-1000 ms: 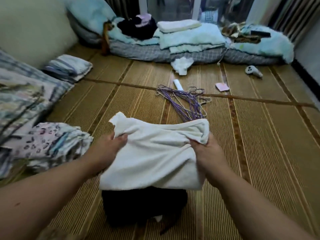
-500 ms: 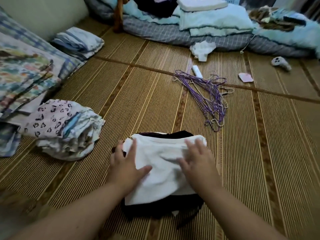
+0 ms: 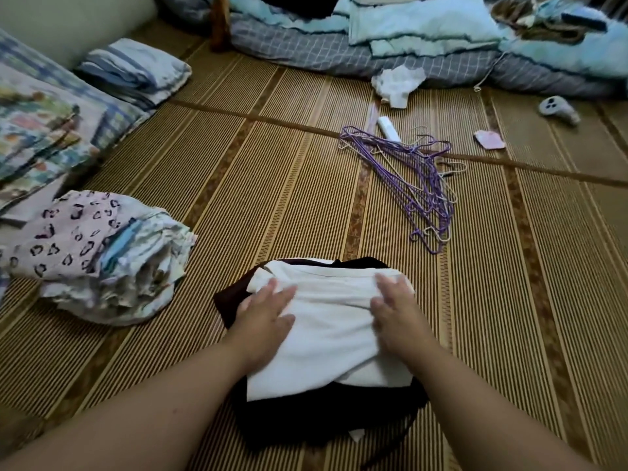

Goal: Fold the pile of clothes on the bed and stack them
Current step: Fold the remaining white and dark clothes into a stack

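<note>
A folded white garment (image 3: 334,338) lies on top of a folded black garment (image 3: 316,419) on the striped bamboo mat (image 3: 258,198), right in front of me. My left hand (image 3: 263,317) presses flat on the white garment's left side, fingers straight. On its right side rests my right hand (image 3: 394,311), also flat with fingers spread. To the left sits a loose pile of clothes (image 3: 98,256), topped by a pink piece with dark heart prints.
Purple wire hangers (image 3: 418,185) lie tangled ahead on the right, with a white tube (image 3: 387,128) beside them. A crumpled white cloth (image 3: 397,83), a pink item (image 3: 489,139) and a grey controller (image 3: 557,110) lie farther back. Bedding lines the far edge; folded striped linen (image 3: 136,71) sits at left.
Both hands lowered the white garment onto the black one and let go of its edges. They now press flat on it, and my view has tilted down.
</note>
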